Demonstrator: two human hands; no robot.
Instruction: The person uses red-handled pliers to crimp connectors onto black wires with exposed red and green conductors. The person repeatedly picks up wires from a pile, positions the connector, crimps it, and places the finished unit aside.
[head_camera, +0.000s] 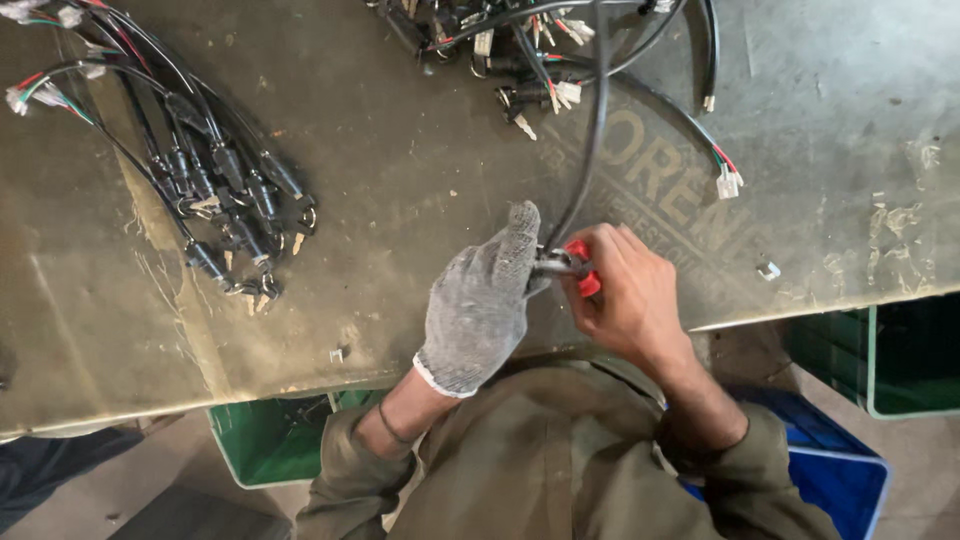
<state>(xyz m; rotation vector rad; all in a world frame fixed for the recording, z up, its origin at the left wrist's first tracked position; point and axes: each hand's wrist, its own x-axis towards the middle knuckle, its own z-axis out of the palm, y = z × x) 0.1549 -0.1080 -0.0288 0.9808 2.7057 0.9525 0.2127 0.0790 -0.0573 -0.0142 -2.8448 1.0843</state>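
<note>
Black cable (592, 120) descending from the top of the view to the near edge of the worktable (400, 200), where both hands meet over its lower end. Left hand (480, 305), in a grey knit glove, closed around the small metal fitting (553, 265) at the end of the cable, fingers curled and pressed together. Right hand (630, 295), bare, clenched on a red-handled hand tool (583, 268); the working end of the tool lies against the fitting, just beside the gloved fingers, and its exact type is hidden by the hands. The two hands touch one another over the fitting. Upper left of the table: a bundle of finished harnesses (215, 190), black cables with cylindrical black bodies and small keys, well apart from the hands. Top centre: a tangled heap of cables (520, 50) with white plug connectors. To the right of the held cable, one loose white connector (728, 182) with red and green leads lies on the table surface. Below the table edge: a green crate (265, 440) at lower left, a blue crate (835, 480) at lower right, and a second green crate (880, 360) at far right.
</note>
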